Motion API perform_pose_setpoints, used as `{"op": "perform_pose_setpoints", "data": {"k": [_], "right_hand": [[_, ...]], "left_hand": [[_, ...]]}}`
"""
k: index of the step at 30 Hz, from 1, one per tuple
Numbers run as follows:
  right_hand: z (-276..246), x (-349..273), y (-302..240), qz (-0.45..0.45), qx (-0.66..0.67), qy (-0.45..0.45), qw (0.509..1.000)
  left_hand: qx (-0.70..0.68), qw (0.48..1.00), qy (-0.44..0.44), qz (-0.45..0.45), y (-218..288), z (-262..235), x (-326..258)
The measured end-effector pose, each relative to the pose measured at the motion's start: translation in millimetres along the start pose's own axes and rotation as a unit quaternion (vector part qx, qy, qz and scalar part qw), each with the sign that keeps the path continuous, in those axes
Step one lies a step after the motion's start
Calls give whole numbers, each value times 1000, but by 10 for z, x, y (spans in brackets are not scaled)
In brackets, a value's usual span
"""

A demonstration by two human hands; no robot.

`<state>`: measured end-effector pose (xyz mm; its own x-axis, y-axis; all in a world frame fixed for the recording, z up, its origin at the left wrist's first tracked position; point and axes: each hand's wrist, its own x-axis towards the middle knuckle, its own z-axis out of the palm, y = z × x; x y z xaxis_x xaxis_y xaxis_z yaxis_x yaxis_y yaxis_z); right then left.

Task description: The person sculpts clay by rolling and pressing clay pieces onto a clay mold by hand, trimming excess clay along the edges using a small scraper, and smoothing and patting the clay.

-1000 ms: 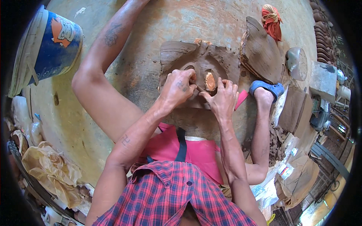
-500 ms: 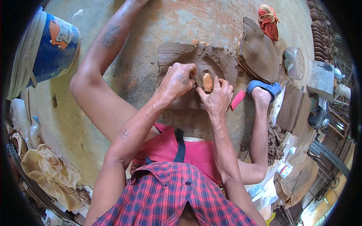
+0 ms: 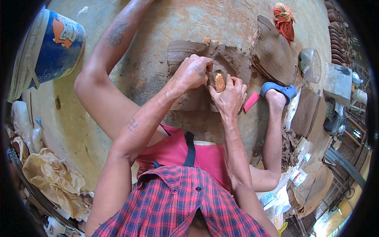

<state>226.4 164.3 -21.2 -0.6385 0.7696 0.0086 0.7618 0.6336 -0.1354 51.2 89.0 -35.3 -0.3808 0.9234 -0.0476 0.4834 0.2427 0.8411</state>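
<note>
We note the left hand (image 3: 192, 73) just above the middle of the frame, fingers curled tight into a near fist, knuckles up, pressing against the small round tan-orange clay piece (image 3: 219, 82). The right hand (image 3: 229, 96) sits just right of and below that piece, fingers bent and closed around its lower side; thumb and forefinger touch it. Both hands meet on the piece, which rests on the slab of wet dark-brown clay (image 3: 233, 59) spread over the dusty ground in the upper centre.

A second mound of brown clay (image 3: 272, 51) lies to the upper right, apart from the slab. A flat pink tool (image 3: 251, 102) lies just right of the right hand. A blue sandal (image 3: 278, 89) is on the foot beside it. A blue plastic bucket (image 3: 55, 51) stands at upper left, well apart. Crumpled tan sacking (image 3: 55, 177) lies at lower left.
</note>
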Motion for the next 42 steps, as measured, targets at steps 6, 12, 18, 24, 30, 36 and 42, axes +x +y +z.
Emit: {"op": "perform_pose_setpoints", "data": {"k": [6,12,18,24,30,36,42], "right_hand": [[56,32,-23,28,19,-12,999],[4,50,-38,25,2,-27,999],[48,92,-26,17,-16,-16,1000],[88,85,-61,28,-8,21,999],[17,167,-122,29,-22,-8,999],[17,158,-141,52,-35,3,998],[6,251,-233,67,-57,6,996]], "left_hand": [[-3,999,-16,-30,-14,-60,98],[3,999,-40,-13,-36,-39,182],[-10,999,-48,-11,-54,-8,240],[-32,998,-48,-20,-74,-50,251],[17,999,-18,25,-145,-39,250],[3,999,-48,0,-98,-73,307],[18,999,-34,-6,-61,-83,326]]}}
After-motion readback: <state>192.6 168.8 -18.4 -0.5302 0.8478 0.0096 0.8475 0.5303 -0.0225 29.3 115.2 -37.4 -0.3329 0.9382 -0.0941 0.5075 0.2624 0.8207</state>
